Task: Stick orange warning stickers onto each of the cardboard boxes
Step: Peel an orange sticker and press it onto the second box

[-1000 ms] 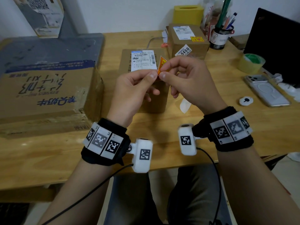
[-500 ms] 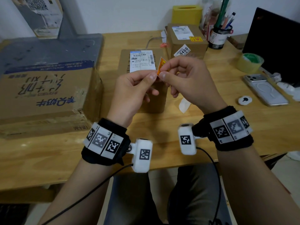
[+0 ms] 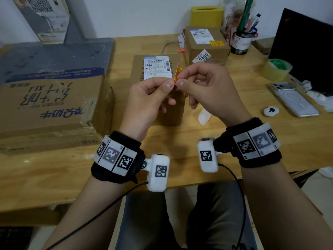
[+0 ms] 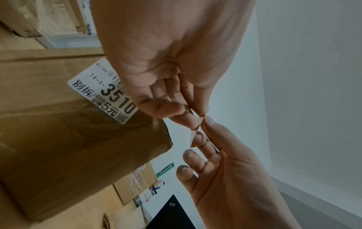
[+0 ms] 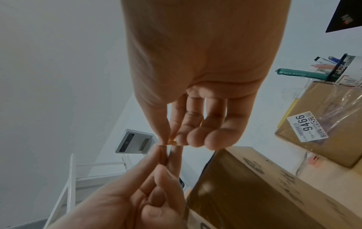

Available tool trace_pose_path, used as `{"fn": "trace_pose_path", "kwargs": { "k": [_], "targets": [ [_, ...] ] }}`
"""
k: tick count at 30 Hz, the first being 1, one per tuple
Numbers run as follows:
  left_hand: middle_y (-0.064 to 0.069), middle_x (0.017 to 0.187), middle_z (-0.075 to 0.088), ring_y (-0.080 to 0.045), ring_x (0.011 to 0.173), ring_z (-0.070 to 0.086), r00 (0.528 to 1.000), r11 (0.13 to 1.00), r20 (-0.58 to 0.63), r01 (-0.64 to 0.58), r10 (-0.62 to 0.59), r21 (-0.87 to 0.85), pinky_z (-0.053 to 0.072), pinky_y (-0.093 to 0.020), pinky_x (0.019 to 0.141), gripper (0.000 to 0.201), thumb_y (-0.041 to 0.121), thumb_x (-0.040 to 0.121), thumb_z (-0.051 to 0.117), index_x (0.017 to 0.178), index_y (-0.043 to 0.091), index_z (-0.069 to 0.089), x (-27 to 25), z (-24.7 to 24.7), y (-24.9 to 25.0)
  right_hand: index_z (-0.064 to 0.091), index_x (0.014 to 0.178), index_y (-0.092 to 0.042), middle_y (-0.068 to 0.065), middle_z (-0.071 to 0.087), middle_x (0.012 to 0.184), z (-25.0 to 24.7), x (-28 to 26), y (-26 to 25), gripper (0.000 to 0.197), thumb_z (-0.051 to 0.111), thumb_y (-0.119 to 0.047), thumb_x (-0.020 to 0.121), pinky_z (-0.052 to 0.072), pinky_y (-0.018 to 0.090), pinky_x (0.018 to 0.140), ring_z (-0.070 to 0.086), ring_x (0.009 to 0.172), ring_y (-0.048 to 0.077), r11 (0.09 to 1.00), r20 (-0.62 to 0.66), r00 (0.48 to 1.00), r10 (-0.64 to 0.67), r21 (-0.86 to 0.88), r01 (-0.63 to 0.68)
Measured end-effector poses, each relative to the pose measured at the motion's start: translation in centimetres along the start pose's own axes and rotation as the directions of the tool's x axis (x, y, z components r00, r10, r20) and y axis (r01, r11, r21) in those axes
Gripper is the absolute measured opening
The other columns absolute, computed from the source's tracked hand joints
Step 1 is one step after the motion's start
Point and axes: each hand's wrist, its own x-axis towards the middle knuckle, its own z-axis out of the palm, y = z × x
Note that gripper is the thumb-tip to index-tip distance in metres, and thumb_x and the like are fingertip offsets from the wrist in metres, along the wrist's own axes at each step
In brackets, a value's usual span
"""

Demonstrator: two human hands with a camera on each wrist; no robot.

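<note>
While raised above the wooden counter [image 3: 234, 141], pinching one small orange warning sticker [image 3: 177, 73] between thumb and forefinger of the left hand [image 3: 147, 100] and the right hand [image 3: 209, 91], fingertips nearly touching. Holding the sticker in the air, above the near end of the middle cardboard box [image 3: 158, 73], which is lying flat and carrying a white shipping label [image 3: 157, 67]. Standing further back: a smaller cardboard box [image 3: 207, 44] already bearing an orange-yellow sticker [image 3: 216, 43] on its top and a white tag reading 9466. Sitting to the left: a large cardboard box [image 3: 54, 105] with blue printing. Lying to the right: a roll of tape [image 3: 276, 69], a phone [image 3: 293, 99], a mesh pen holder [image 3: 243, 40], and a dark laptop [image 3: 306, 51]. Lying just under the right hand: a white backing strip [image 3: 204, 117].
</note>
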Motion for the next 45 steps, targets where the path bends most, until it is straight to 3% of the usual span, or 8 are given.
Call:
{"fn": "trace_pose_path", "kwargs": {
  "k": [3,7,11,16,21,28,38,45],
  "targets": [
    [-0.002,0.087,0.076,-0.01,0.062,0.064,1.0,1.0,0.016,-0.003,0.003,0.004,0.044,-0.023,0.05,0.01,0.012,0.098,0.062,0.096,0.011,0.071,-0.05,0.04,0.04,0.072,0.095,-0.007,0.012,0.063,0.069,-0.07,-0.06,-0.07,0.005,0.073,-0.01,0.092,0.052,0.039,0.045,0.057,0.046,0.017,1.0,-0.001,1.0,0.0,-0.002,0.0],
    [-0.005,0.086,0.071,-0.009,0.065,0.061,0.999,0.999,0.024,-0.028,0.027,0.02,0.044,-0.023,0.051,0.013,0.01,0.099,0.059,0.092,0.013,0.07,0.03,0.13,-0.06,0.073,0.093,-0.008,0.023,0.062,0.072,-0.12,-0.18,-0.22,0.003,0.073,-0.011,0.092,0.053,0.039,0.046,0.058,0.046,0.017,1.0,0.007,1.0,0.006,-0.012,-0.006],
    [0.0,0.081,0.067,-0.008,0.066,0.06,0.999,0.998,0.033,-0.035,0.034,0.042,0.044,-0.022,0.05,0.015,0.009,0.1,0.057,0.091,0.012,0.069,0.12,0.16,-0.07,0.074,0.09,-0.012,0.012,0.063,0.071,-0.17,-0.32,-0.38,0.002,0.073,-0.011,0.092,0.053,0.038,0.047,0.058,0.047,0.015,1.0,0.015,1.0,0.018,-0.019,-0.018],
    [-0.001,0.084,0.071,-0.012,0.069,0.061,1.0,1.0,0.024,-0.004,0.003,0.029,0.046,-0.024,0.051,0.015,0.011,0.099,0.06,0.091,0.013,0.072,0.02,0.12,0.07,0.074,0.09,-0.014,0.021,0.065,0.074,-0.31,-0.35,-0.47,0.002,0.073,-0.013,0.092,0.055,0.039,0.048,0.06,0.05,0.017,0.999,0.014,1.0,0.014,-0.029,-0.013],
    [-0.005,0.086,0.073,-0.014,0.068,0.062,1.0,1.0,0.018,0.006,-0.006,0.001,0.045,-0.026,0.051,0.015,0.013,0.097,0.062,0.088,0.016,0.074,-0.03,0.17,0.23,0.073,0.087,-0.017,0.012,0.064,0.073,-0.29,-0.39,-0.52,0.007,0.073,-0.012,0.092,0.054,0.038,0.048,0.06,0.049,0.016,0.999,0.021,1.0,0.007,-0.032,-0.006],
    [-0.006,0.09,0.073,-0.013,0.069,0.062,1.0,1.0,0.026,0.008,-0.009,0.017,0.045,-0.026,0.053,0.012,0.012,0.098,0.062,0.095,0.012,0.073,-0.13,0.01,0.21,0.074,0.088,-0.017,0.014,0.065,0.074,-0.39,-0.47,-0.48,0.005,0.073,-0.013,0.091,0.055,0.039,0.048,0.061,0.05,0.017,0.999,0.028,1.0,-0.001,-0.041,0.002],
    [0.002,0.081,0.071,-0.008,0.067,0.061,0.999,1.0,0.036,-0.015,0.014,0.027,0.044,-0.024,0.052,0.015,0.011,0.099,0.06,0.092,0.013,0.072,-0.09,0.07,0.01,0.073,0.087,-0.019,0.011,0.066,0.074,-0.46,-0.63,-0.44,0.008,0.073,-0.012,0.092,0.054,0.037,0.047,0.061,0.049,0.016,0.999,0.032,0.999,-0.009,-0.036,0.01],
    [-0.005,0.086,0.073,-0.015,0.068,0.061,1.0,1.0,0.027,0.011,-0.011,0.003,0.044,-0.026,0.053,0.015,0.012,0.098,0.062,0.091,0.013,0.075,-0.24,0.2,0.2,0.073,0.087,-0.018,0.008,0.065,0.072,-0.66,-0.73,-0.47,0.008,0.073,-0.013,0.092,0.054,0.038,0.048,0.061,0.05,0.016,0.999,0.035,0.999,-0.009,-0.046,0.01]
  ]
}}
